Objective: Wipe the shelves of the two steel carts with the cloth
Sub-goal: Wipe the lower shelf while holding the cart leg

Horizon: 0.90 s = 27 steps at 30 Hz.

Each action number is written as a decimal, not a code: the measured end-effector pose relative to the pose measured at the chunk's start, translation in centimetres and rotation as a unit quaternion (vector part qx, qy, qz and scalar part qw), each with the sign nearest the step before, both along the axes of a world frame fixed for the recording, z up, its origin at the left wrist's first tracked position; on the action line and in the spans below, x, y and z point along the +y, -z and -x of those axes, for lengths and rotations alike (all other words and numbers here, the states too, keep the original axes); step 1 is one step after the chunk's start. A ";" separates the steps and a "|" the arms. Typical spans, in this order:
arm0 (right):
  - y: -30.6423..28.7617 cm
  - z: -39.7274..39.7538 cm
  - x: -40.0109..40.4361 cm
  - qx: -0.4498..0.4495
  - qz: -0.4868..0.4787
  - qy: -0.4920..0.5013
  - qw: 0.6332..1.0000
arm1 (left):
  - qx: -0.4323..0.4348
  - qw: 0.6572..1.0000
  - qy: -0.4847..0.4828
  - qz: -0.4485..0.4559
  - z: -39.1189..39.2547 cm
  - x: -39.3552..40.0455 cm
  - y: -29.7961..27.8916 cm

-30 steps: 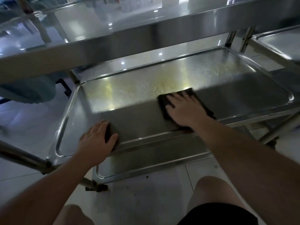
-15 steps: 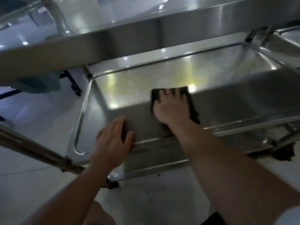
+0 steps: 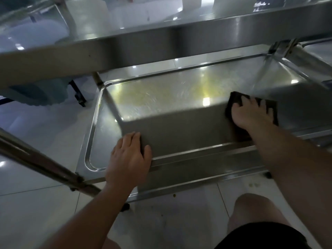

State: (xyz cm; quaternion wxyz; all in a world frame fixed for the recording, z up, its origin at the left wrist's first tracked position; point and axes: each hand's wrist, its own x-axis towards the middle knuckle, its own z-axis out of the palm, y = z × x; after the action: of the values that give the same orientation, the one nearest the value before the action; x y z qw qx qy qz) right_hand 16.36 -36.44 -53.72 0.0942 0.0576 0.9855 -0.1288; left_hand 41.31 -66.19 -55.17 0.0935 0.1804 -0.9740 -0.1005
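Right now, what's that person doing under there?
A person is cleaning a steel cart. Their right hand presses a dark cloth flat on the right part of the lower shelf. Their left hand rests on the shelf's near edge, seemingly to steady it. The top shelf hangs just above.

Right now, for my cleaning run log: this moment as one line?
step: wiping | right hand: flat on dark cloth | left hand: resting on steel cart's lower shelf front rim

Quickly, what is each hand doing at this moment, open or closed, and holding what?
Left hand: open, resting on the front rim of the cart shelf, holding nothing.
Right hand: open, fingers spread, pressing the dark cloth flat on the shelf.
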 end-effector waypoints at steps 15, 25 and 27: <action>0.4 -11.4 -12.2 0.047 0.015 -0.442 0.896 | 0.062 0.995 0.003 -0.077 -0.5 0.0 -0.5; -0.3 -2.9 7.3 -0.004 -0.037 -0.065 0.997 | -0.020 1.000 0.009 0.003 0.1 0.1 -0.6; -0.4 -3.8 4.7 -0.008 -0.021 -0.021 1.000 | -0.025 1.000 0.011 0.004 0.2 0.1 -0.7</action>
State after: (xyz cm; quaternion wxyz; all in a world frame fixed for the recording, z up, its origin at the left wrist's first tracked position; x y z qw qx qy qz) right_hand 20.20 -31.78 -53.31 0.1034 0.0400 0.9882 -0.1055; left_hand 41.11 -66.14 -54.43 0.0685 0.1713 -0.9784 -0.0932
